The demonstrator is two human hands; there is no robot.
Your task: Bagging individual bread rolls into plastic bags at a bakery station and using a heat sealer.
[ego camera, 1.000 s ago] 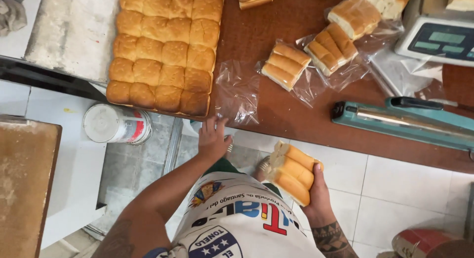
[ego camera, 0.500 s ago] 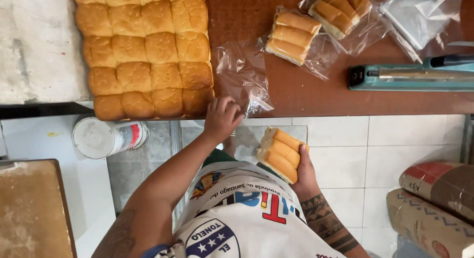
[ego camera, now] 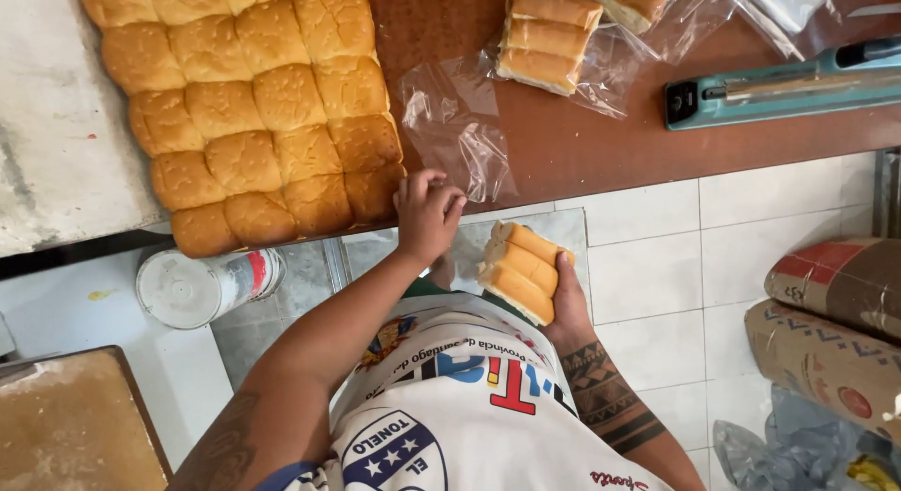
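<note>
At the table edge, left hand [ego camera: 427, 214] spread on the clear bag [ego camera: 455, 134], right hand [ego camera: 563, 299] grip around a bread block [ego camera: 519, 270].

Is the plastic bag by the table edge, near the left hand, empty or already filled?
Empty. The clear plastic bag lies flat and crumpled on the brown table; the right hand holds the rolls outside it.

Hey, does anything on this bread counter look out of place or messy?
Mostly tidy. The slab of rolls overhangs the counter's front edge at its near corner. The left hand rests there by an empty plastic bag; the right hand holds a block of rolls.
</note>
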